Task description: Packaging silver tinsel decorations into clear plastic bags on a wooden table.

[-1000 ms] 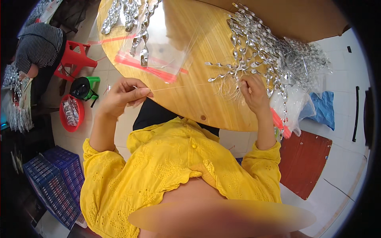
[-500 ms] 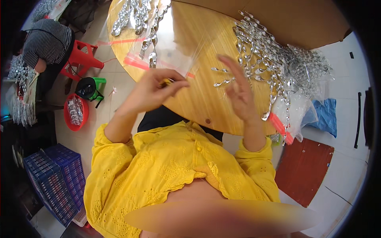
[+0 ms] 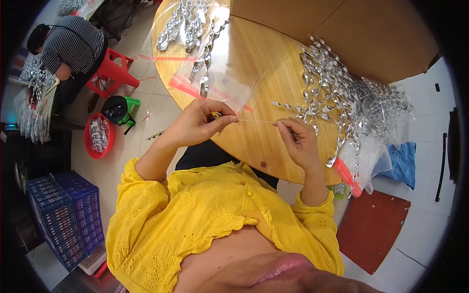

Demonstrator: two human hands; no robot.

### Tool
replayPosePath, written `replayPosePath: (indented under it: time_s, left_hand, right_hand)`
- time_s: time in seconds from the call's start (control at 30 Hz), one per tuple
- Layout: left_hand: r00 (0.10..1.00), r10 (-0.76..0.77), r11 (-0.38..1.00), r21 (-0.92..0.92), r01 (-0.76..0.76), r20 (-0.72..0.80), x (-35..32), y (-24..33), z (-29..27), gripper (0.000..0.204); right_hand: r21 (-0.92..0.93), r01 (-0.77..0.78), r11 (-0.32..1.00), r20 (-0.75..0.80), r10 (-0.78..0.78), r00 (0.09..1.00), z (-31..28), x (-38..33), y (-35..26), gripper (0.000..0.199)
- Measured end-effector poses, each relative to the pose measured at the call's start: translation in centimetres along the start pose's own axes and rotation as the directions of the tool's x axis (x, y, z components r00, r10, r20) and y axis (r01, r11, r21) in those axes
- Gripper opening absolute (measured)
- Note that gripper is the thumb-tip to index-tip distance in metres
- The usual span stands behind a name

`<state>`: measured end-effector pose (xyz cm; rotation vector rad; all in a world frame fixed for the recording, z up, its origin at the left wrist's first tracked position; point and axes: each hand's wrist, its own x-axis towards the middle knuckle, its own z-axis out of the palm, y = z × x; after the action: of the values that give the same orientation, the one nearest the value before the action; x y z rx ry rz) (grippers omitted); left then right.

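Observation:
A thin pale thread (image 3: 256, 121) is stretched between my two hands over the near edge of the round wooden table (image 3: 249, 141). My left hand (image 3: 207, 123) pinches one end, and a small yellow-and-black thing (image 3: 213, 116), mostly hidden, is tucked in its fingers. On the other end, my right hand (image 3: 300, 141) is closed with thumb and forefinger together. Beyond my left hand lies a clear plastic bag (image 3: 234, 80) with red strips, and silver twisted spiral strips (image 3: 204, 63) rest on it. More silver spirals (image 3: 337, 83) are heaped beyond my right hand.
A cardboard sheet (image 3: 342, 29) stands along the table's far side. Clear bags (image 3: 361, 146) and a blue bag (image 3: 400, 166) lie at the right. On the left are a red basin (image 3: 112, 139), red stool (image 3: 117, 73), blue crates (image 3: 63, 215) and a seated person (image 3: 73, 44).
My right hand, earlier raised with fingers spread, has come down and closed on the thread, now drawn out between both hands. The whole view has shifted slightly.

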<state>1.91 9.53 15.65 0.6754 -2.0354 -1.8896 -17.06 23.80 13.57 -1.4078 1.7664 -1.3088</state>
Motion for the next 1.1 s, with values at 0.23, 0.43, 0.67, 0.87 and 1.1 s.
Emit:
replayPosePath:
  time_s: [0.23, 0.43, 0.67, 0.87, 1.1]
  left_hand:
    - [0.989, 0.139, 0.988, 0.079, -0.135, -0.046, -0.8, 0.3, -1.2, 0.007]
    - [0.945, 0.316, 0.939, 0.111, -0.325, 0.085, -1.3, 1.1, -3.3, 0.007]
    - [0.682, 0.443, 0.33, 0.601, -0.727, 0.582, 2.9, 2.0, -0.9, 0.024]
    - [0.472, 0.571, 0.099, 0.515, -0.852, 0.672, 4.6, 3.5, -1.3, 0.025]
    - [0.595, 0.447, 0.006, 0.663, -0.749, 0.668, 7.8, -5.1, -5.8, 0.023]
  right_hand:
    - [-0.327, 0.162, 0.931, -0.071, -0.195, 0.978, -2.6, -0.6, 2.7, 0.013]
    - [-0.306, -0.075, 0.949, -0.403, -0.058, 0.913, -8.2, -1.6, 7.7, 0.015]
    - [-0.485, 0.345, 0.804, -0.029, -0.409, 0.912, -3.0, -0.7, 0.4, 0.011]
    - [-0.296, 0.302, 0.906, -0.093, -0.342, 0.935, -1.4, -1.8, -0.5, 0.019]
    - [-0.405, 0.188, 0.895, -0.109, -0.251, 0.962, -3.4, -4.5, 2.7, 0.018]
